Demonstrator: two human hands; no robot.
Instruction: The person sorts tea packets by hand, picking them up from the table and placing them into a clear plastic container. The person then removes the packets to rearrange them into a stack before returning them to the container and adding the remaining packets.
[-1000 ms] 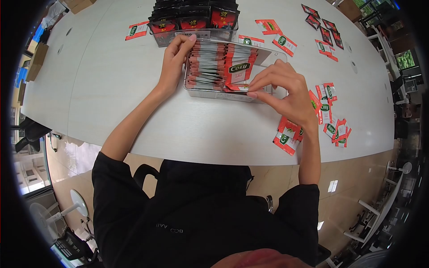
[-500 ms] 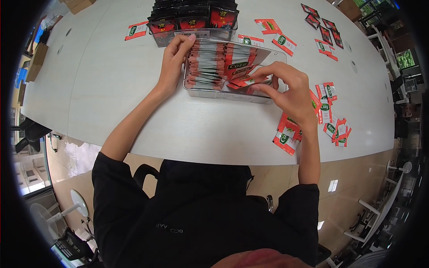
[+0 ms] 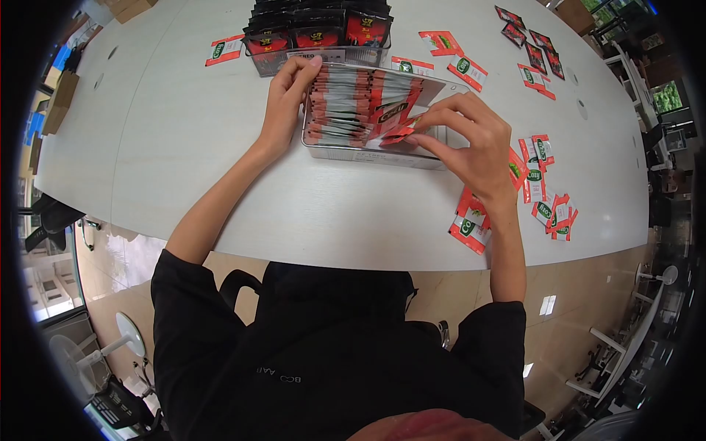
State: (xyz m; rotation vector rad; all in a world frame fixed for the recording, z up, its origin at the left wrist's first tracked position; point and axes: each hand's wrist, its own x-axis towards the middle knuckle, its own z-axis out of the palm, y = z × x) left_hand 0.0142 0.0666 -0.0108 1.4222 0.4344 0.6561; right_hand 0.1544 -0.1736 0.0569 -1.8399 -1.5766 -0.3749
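A clear plastic box [image 3: 375,156] stands on the white table, its left part packed with a row of upright red and white sachets [image 3: 340,110]. My left hand [image 3: 285,103] grips the box's left rim near the back corner. Over the right part of the box, my right hand [image 3: 474,143] pinches a red Cozy sachet [image 3: 401,134] between thumb and fingers. Beside it, more Cozy sachets [image 3: 391,110] lean against the packed row.
Behind the box is another clear bin [image 3: 318,55] full of black and red packets. Loose Cozy sachets [image 3: 534,184] lie on the white table [image 3: 346,220] to the right, under and beyond my right forearm. Several dark packets [image 3: 535,57] lie at the back right.
My right hand has shifted slightly, and the sachet in its fingers has tilted and moved a little. The left hand and the box look unmoved.
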